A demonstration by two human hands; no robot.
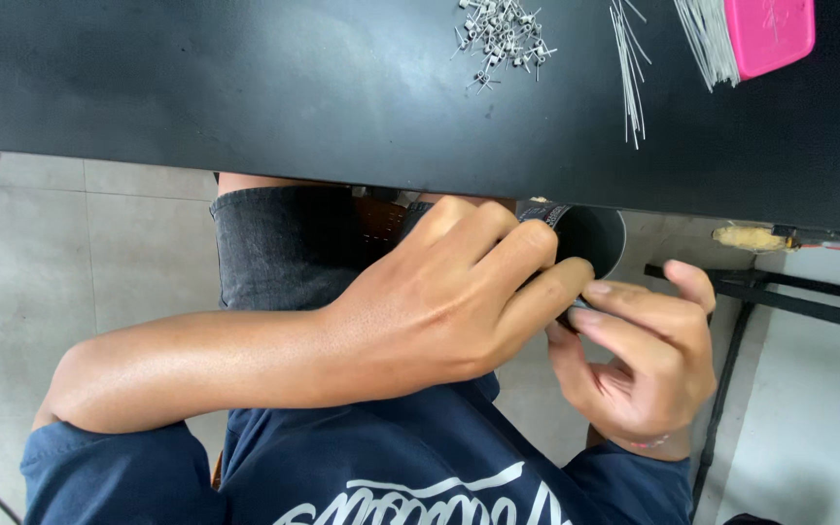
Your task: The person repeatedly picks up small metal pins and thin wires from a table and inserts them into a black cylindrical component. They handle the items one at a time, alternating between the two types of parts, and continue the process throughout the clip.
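My left hand point(439, 301) reaches from the left across my lap, just under the table edge. Its fingers curl over a dark round cup-like container point(597, 236) that has a patterned band at its rim. My right hand point(646, 365) comes up from the lower right. Its index finger and thumb pinch at the container's lower edge and touch my left fingertips. What sits between the fingertips is hidden. I wear a dark blue shirt point(391, 467) and grey shorts point(284, 243).
The black table point(245, 87) fills the top of the view. On it lie a pile of small metal pieces point(503, 34), thin straight wires point(629, 73), a bundle of white wires point(707, 39) and a pink box point(770, 34). A black metal frame point(789, 290) stands at the right.
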